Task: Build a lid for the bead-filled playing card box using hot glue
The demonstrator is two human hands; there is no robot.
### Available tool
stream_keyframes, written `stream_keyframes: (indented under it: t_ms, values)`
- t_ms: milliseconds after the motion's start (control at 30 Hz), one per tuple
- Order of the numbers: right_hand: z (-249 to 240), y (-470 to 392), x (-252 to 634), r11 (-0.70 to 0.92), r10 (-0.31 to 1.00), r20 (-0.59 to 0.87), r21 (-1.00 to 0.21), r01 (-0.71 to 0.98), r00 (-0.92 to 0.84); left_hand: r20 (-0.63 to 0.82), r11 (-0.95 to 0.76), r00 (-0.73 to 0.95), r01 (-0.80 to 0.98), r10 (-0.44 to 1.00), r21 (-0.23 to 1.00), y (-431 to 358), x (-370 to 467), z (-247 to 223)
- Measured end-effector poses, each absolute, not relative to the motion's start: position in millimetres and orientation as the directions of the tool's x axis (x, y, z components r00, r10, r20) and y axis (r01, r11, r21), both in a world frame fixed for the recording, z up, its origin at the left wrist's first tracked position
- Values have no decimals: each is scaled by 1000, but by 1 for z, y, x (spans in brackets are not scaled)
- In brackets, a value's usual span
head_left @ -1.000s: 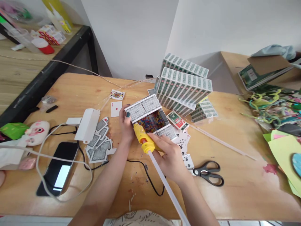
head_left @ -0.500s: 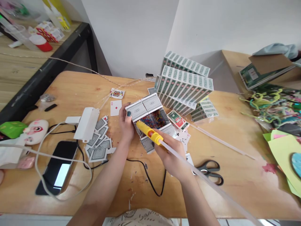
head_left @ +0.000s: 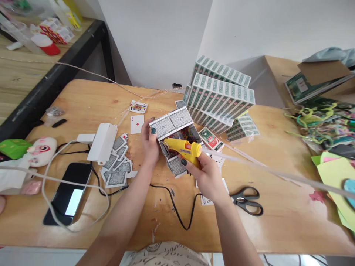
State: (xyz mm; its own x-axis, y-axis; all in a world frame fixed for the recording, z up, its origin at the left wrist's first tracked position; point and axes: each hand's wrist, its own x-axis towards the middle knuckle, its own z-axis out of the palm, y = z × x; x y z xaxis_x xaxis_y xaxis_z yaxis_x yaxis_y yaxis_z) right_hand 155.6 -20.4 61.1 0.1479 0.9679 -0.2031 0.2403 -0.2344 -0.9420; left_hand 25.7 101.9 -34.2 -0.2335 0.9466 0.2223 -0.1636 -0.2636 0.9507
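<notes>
Fingers, head view: those of left hand [head_left: 151, 149] clasped about left end of open-topped card box [head_left: 164, 126], in front of stacked green packs [head_left: 222, 95]; those of right hand [head_left: 209, 177] curled round handle of yellow glue gun [head_left: 181, 145], nozzle [head_left: 168, 142] over box's opening, contact unclear. From gun's rear, translucent glue stick [head_left: 277, 171] extending rightward. Right of box, black scissors [head_left: 242, 200] on wooden table [head_left: 88, 103]; left, fanned loose cards [head_left: 117, 178].

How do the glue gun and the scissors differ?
The glue gun is mostly yellow; the scissors have black handles. The glue gun is held in the right hand, over the card box; the scissors lie on the table. Both are hand tools.
</notes>
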Motion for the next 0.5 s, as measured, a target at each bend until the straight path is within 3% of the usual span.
stream_keyframes:
  t_ms: [500]
  values:
    - [54, -18, 148, -224, 960, -163, -935, 274, 229, 249, -277, -244, -91, 937, 956, 103, 25, -32]
